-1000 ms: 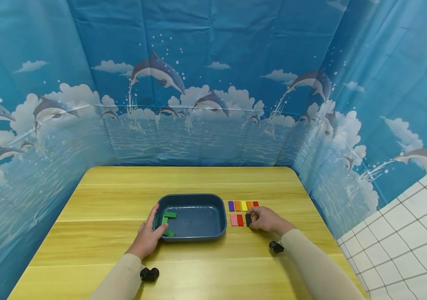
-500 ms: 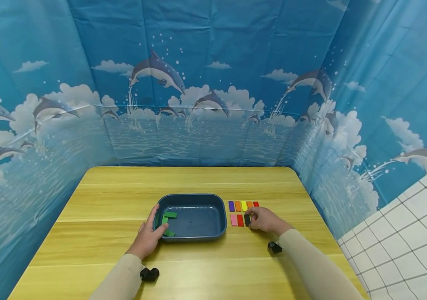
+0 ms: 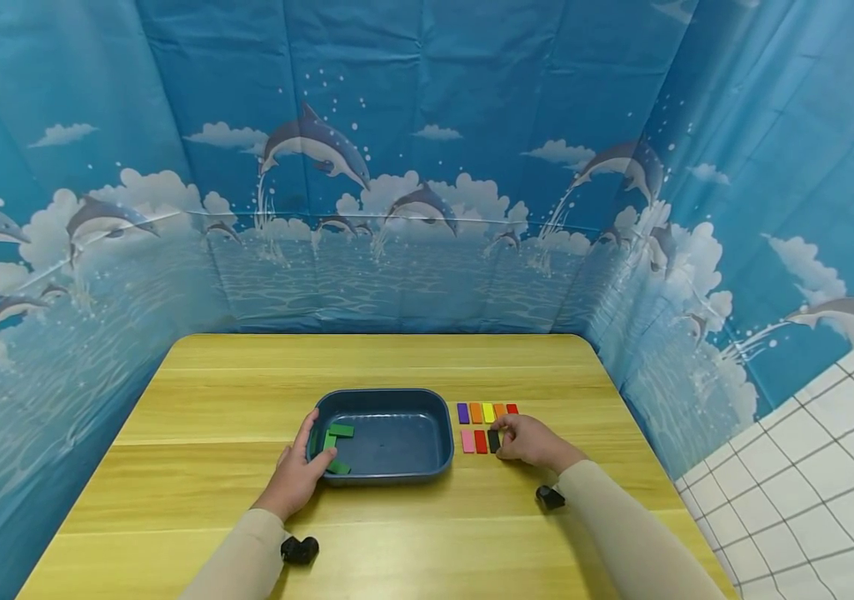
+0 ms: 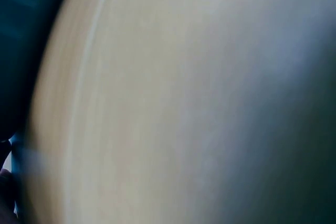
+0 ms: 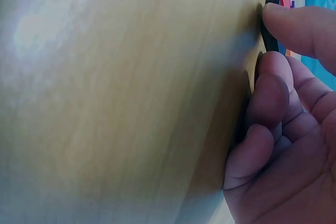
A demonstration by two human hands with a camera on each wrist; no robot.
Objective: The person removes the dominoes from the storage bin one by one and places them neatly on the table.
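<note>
Currently, the left hand [image 3: 293, 473] rests on the left rim of the tray [image 3: 404, 479], thumb spread from fingers. Green blocks [image 3: 342, 431] lie inside, left. Right of the tray, the right hand [image 3: 535, 442] pinches the black block [image 3: 492, 441] between thumb and finger, just right of the red block [image 3: 481, 442]. Five blocks [image 3: 488, 412] lie farther; beyond, a curtain [image 3: 412, 283].

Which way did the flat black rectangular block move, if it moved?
Yes, the black block moved a little left, toward the flat red rectangular block in its row, which stayed put.
</note>
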